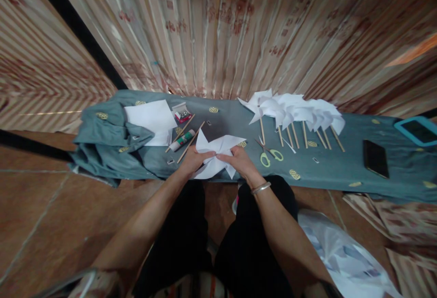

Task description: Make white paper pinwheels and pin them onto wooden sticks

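Note:
Both my hands hold a white paper pinwheel (218, 145) above the near edge of the cloth-covered bench. My left hand (195, 157) grips its left side, and my right hand (239, 159) grips its right side. The two thumbs press together at the pinwheel's centre. No stick shows on this pinwheel. Just left of my left hand lie a glue stick (182, 140) and thin wooden sticks (191, 142). Scissors with green handles (269, 152) rest to the right of my right hand.
A row of finished-looking pinwheels on sticks (297, 112) lies at the back right. White paper sheets (150, 118) and a small red box of pins (182, 114) are at the left. A phone (375, 157) and a blue-framed device (418, 131) lie far right. A plastic bag (344, 248) stands below.

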Tool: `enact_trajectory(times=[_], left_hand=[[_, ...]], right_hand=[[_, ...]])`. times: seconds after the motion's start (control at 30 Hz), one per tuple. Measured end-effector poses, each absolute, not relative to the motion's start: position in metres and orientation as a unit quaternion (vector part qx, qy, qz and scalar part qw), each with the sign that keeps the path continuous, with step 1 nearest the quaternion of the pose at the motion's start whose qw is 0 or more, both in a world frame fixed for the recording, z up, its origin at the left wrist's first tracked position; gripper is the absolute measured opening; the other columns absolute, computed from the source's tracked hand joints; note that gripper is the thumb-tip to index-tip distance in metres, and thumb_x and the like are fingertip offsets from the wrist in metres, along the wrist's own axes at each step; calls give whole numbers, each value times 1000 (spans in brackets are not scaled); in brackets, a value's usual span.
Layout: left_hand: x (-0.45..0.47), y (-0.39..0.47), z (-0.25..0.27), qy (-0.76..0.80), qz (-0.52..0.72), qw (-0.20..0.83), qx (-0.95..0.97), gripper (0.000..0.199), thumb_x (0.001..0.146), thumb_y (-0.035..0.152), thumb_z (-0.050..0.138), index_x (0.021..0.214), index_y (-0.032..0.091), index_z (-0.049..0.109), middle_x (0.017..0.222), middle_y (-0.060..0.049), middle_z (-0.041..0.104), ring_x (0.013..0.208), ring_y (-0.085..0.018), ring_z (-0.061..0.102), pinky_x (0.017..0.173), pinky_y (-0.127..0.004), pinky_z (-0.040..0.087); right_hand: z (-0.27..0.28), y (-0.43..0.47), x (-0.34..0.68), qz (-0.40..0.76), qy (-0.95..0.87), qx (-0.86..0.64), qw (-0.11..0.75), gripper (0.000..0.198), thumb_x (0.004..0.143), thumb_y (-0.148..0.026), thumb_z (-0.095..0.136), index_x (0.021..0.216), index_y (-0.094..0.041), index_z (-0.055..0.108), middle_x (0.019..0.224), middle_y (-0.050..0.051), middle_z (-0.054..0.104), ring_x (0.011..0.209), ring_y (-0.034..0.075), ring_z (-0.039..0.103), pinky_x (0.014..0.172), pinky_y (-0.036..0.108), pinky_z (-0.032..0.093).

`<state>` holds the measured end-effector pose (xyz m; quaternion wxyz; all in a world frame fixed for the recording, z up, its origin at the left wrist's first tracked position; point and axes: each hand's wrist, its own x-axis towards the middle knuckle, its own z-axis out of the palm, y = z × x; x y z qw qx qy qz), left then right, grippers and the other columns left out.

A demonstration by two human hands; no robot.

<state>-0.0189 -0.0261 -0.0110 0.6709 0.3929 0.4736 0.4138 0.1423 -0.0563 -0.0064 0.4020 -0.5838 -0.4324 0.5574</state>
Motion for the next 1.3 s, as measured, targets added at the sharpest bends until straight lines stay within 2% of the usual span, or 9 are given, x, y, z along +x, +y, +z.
enact_trajectory(times=[0.27, 0.43, 0.53, 0.63, 0.7, 0.8, 1.0, 1.3], left_hand=[[-24, -22, -12, 464, 396, 676, 414, 39, 38, 31, 89, 69, 13, 74, 70, -4, 74, 61, -18, 64, 65, -31, 52], [-38, -20, -3, 458, 385, 657, 458, 44, 42, 41, 87, 73, 14, 74, 72, -6, 74, 65, -20, 65, 69, -34, 53], [-52, -18, -2, 489, 407, 550, 541, 39, 64, 48, 75, 84, 14, 74, 83, -9, 74, 75, -22, 67, 73, -34, 54], [-66, -14, -6, 523, 388, 339, 679, 28, 83, 31, 57, 98, 14, 72, 102, -12, 72, 95, -24, 66, 88, -36, 52], [-71, -13, -10, 525, 343, 227, 745, 30, 85, 20, 51, 108, 13, 69, 115, -13, 68, 107, -24, 62, 97, -39, 48], [-73, -13, -13, 519, 270, 136, 800, 34, 84, 13, 51, 114, 13, 67, 120, -13, 65, 115, -26, 58, 103, -41, 46], [-68, -15, -8, 519, 185, 80, 830, 35, 84, 9, 49, 114, 11, 67, 117, -14, 68, 111, -29, 58, 100, -42, 47], [-63, -12, -4, 535, 141, 85, 829, 28, 86, 12, 49, 103, 12, 70, 103, -16, 71, 97, -29, 65, 86, -39, 50]], right_hand=[[-2, -57, 144, 583, -411, -559, 423, 38, 55, -41, 81, 82, -17, 72, 81, 3, 76, 70, 20, 68, 69, 31, 54], [-3, -57, 147, 577, -407, -570, 420, 38, 54, -40, 82, 82, -16, 72, 81, 4, 76, 69, 20, 68, 68, 31, 54], [-5, -56, 149, 563, -427, -570, 418, 37, 56, -40, 80, 83, -17, 72, 81, 4, 76, 69, 20, 68, 67, 31, 54], [-6, -56, 150, 544, -453, -566, 423, 35, 58, -40, 78, 83, -17, 71, 83, 4, 76, 72, 20, 68, 70, 31, 54], [-6, -57, 150, 532, -466, -569, 420, 33, 60, -41, 76, 82, -16, 71, 83, 4, 76, 72, 20, 67, 70, 31, 53], [-5, -59, 152, 516, -481, -573, 417, 33, 62, -42, 75, 81, -15, 71, 83, 5, 76, 72, 21, 68, 70, 32, 53], [-2, -61, 155, 505, -497, -575, 409, 33, 64, -44, 74, 83, -16, 73, 84, 5, 77, 75, 22, 68, 70, 33, 53], [0, -62, 154, 507, -495, -568, 418, 34, 63, -43, 75, 84, -17, 74, 86, 4, 77, 76, 23, 69, 73, 34, 54]])
